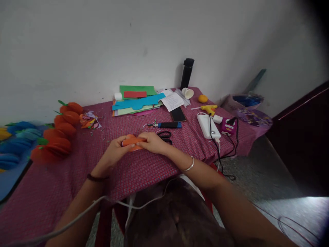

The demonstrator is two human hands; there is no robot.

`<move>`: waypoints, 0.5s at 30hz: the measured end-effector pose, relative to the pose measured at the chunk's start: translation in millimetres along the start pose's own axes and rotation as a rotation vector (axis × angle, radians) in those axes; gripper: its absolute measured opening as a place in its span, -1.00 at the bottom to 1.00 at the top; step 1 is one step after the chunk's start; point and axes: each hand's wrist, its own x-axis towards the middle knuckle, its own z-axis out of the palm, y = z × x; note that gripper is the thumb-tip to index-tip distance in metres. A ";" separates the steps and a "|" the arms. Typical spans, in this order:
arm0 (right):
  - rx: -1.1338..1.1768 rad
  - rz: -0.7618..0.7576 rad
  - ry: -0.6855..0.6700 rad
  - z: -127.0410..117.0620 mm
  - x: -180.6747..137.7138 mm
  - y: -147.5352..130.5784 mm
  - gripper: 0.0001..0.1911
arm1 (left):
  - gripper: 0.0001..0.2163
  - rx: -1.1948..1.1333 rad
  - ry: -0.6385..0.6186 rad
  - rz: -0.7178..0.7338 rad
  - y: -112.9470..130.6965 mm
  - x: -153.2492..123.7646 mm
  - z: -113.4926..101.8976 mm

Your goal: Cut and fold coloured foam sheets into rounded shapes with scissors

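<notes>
Orange paper point(133, 141), with rounded, folded layers, is held between both hands above the checked tablecloth. My left hand point(115, 150) pinches its left side, thumb on top. On its right side, my right hand point(151, 142) has fingers and thumb closed on the same paper. Black-handled scissors point(166, 134) lie just past my right hand, their blades not visible. Beyond them is a blue and black cutter point(169, 125), with thin loops of string or wire point(151, 125) at its left end.
Orange paper pumpkins point(52, 149) and blue paper shapes point(17, 144) stand at left, near paper scraps point(89, 120). Coloured sheets point(138, 101), a phone point(178, 114), a black bottle point(187, 73), a yellow glue gun point(209, 109) and a white power bank point(207, 126) with cables lie beyond.
</notes>
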 end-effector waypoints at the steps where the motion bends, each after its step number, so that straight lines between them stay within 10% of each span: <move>1: 0.029 0.009 0.003 0.2 -0.5 -0.8 -0.82 | -0.75 -0.030 -0.027 -0.025 0.6 -0.3 -0.3; 15: 0.138 0.025 -0.029 10.2 -9.0 -11.8 -0.92 | -0.67 -0.174 0.071 -0.111 -8.3 5.3 -36.3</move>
